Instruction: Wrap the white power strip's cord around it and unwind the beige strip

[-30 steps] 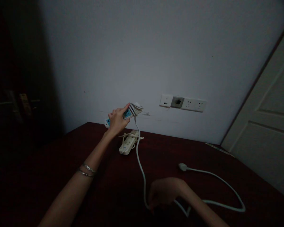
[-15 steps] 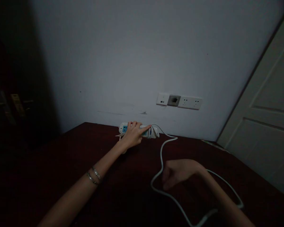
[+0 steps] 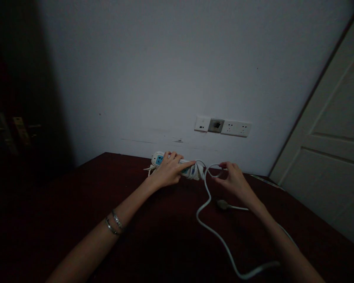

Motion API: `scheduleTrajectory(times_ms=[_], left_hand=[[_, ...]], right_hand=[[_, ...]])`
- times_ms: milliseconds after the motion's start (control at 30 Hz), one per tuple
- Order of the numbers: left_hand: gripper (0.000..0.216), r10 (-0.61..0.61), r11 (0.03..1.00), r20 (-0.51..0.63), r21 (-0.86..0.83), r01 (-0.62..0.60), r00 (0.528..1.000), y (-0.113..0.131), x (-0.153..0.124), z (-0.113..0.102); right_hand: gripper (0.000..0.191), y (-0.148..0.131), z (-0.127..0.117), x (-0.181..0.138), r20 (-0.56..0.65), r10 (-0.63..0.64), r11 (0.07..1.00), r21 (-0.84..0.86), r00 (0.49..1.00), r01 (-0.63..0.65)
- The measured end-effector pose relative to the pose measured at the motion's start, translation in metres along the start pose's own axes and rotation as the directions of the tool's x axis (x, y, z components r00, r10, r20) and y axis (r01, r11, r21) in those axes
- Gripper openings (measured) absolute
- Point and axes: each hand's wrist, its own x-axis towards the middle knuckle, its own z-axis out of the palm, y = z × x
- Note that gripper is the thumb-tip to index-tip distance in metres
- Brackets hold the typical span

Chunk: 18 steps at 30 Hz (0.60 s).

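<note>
Below the fingers of the right hand (image 3: pixel 237 182), one plug (image 3: pixel 223 204) lies on the table (image 3: pixel 153 236); they curve half-open around one cord (image 3: pixel 208 226) loop, grip unclear. Leftward, the left hand's (image 3: pixel 167 173) fingers clasp one power strip (image 3: pixel 159 159).

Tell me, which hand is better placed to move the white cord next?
Probably the right hand: its fingertips are at a loop of the white cord. The left hand is farther from that loop and is holding the power strip.
</note>
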Motion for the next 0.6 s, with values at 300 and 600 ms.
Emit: scheduleTrajectory(times_ms=[300, 600], left_hand=[[0.066, 0.072, 0.997, 0.029, -0.015, -0.071, 0.997, 0.003, 0.001, -0.010], [0.060, 0.126, 0.965, 0.083, -0.242, -0.103, 0.989, -0.010, -0.001, -0.016]], right_hand=[[0.024, -0.008, -0.007, 0.001, -0.281, -0.090, 0.989, 0.087, 0.955, 0.118], [0.038, -0.006, -0.007, -0.002, 0.479, -0.100, 0.961, 0.273, 0.872, -0.039]])
